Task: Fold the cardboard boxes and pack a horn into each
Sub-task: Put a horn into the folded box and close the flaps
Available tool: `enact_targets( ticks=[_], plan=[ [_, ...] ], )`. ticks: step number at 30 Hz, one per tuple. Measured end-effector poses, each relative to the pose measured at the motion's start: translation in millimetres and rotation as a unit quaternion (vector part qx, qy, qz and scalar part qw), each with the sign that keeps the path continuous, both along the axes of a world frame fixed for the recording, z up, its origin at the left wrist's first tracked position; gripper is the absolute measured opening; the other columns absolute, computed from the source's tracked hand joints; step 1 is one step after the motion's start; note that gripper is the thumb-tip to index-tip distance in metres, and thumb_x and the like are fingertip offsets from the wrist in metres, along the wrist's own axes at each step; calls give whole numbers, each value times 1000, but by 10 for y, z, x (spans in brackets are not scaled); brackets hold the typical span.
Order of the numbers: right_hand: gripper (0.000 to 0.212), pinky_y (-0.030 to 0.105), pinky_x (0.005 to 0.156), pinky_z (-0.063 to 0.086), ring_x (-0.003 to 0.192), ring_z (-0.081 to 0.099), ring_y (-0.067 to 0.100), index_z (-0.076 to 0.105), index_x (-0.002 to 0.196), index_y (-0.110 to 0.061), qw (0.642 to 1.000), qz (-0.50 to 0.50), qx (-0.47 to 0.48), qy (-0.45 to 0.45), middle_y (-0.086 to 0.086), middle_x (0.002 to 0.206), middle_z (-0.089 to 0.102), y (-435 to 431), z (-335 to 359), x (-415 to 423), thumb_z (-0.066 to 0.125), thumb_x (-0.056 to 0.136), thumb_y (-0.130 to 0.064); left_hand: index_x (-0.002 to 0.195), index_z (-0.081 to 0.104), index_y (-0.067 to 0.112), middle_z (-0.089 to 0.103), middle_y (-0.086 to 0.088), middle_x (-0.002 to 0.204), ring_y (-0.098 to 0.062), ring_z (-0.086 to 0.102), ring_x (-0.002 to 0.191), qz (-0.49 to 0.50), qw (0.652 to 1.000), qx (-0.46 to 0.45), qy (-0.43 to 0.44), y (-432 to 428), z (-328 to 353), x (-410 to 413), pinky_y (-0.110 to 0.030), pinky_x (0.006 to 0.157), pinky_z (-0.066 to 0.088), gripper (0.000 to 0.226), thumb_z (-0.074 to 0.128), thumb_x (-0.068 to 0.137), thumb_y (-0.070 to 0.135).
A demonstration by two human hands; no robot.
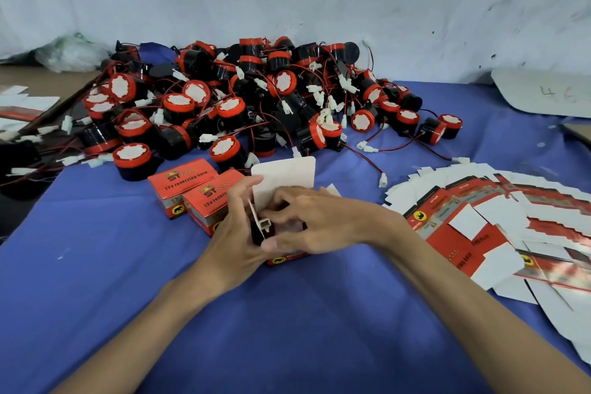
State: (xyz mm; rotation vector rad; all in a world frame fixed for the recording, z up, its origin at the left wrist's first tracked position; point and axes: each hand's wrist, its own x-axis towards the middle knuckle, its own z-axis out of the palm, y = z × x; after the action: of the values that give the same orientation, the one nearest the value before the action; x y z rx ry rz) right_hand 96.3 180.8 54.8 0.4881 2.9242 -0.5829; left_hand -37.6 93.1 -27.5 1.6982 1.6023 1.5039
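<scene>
An open red box (284, 261) stands on the blue cloth in the middle, its white lid flap (283, 182) raised. My left hand (235, 227) grips the box's left side. My right hand (307, 222) curls over the box opening, its fingers on a black horn and its white connector (266, 223) inside. Two closed red boxes (184, 184) (208, 205) lie just left of the hands. A big heap of black and red horns (256, 99) with red wires fills the back of the table.
Flat unfolded red and white box blanks (479, 227) are fanned out at the right. More blanks (22, 105) lie at the far left. A white sheet (550, 93) rests at the back right. A wall stands behind the heap.
</scene>
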Motion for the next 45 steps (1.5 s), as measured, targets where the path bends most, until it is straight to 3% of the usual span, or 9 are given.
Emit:
enact_targets(
  ticks=[7,13,17,22,29,32,34,38,45],
  plan=[
    [28,37,98,33,114,35,4,66,104,-22,998,-25,37,47,-20,104,37,-10,-61,-31,51,92,-43,118,17,68,49,17,121,-6,59,107,-1,1000,-13,-8,-12,12,-27,-43,91,52,89,79,56,51],
    [22,26,67,35,107,49,10,65,107,-26,986,-55,119,102,-19,120,52,-13,-52,-19,59,86,-28,115,17,71,50,12,122,-4,53,113,7,1000,-15,-11,-8,21,-14,-30,95,46,87,78,55,55],
    [24,25,77,25,111,45,11,66,106,-32,975,-50,200,80,-9,114,52,-36,-55,14,52,88,-36,118,17,67,52,12,120,-5,56,108,3,1000,-21,-15,-3,8,-33,-29,91,47,86,77,59,53],
    [29,30,91,24,120,36,9,66,104,-31,977,-62,181,97,-12,109,43,-84,-100,3,48,89,-47,120,15,67,52,11,117,-4,60,97,1,1000,-26,-12,-8,-4,-44,-32,85,50,86,72,61,41],
    [23,27,85,20,113,42,11,62,102,-28,975,-42,169,138,-13,114,52,-87,-111,-27,56,80,-21,116,14,71,50,14,117,0,58,101,5,1000,-28,-12,-7,8,-37,-22,85,50,87,73,57,46],
    [26,27,85,17,116,38,7,67,100,-36,981,18,179,77,-18,115,52,-1,-72,25,46,84,-36,118,13,70,50,14,117,2,56,104,6,999,-33,2,-23,11,-39,-14,85,46,89,76,57,53],
    [38,28,90,17,119,31,1,67,103,-41,987,34,149,51,-23,120,51,53,-57,63,35,84,-45,121,12,68,50,12,121,-2,54,112,5,999,-40,5,-41,14,-36,-21,93,45,88,75,61,55],
    [32,25,80,11,115,32,2,68,99,-42,988,39,139,61,-24,114,48,70,-71,48,37,95,-47,127,13,61,45,30,121,-2,48,120,-32,999,-30,22,-94,42,-16,-19,97,41,78,68,71,56],
    [17,24,68,11,98,56,16,74,95,-26,964,-59,178,188,-9,98,68,-54,-146,-21,62,84,-24,124,35,55,48,39,118,11,45,119,-55,993,-14,-107,-86,128,72,-6,90,40,39,45,86,51]
  ],
)
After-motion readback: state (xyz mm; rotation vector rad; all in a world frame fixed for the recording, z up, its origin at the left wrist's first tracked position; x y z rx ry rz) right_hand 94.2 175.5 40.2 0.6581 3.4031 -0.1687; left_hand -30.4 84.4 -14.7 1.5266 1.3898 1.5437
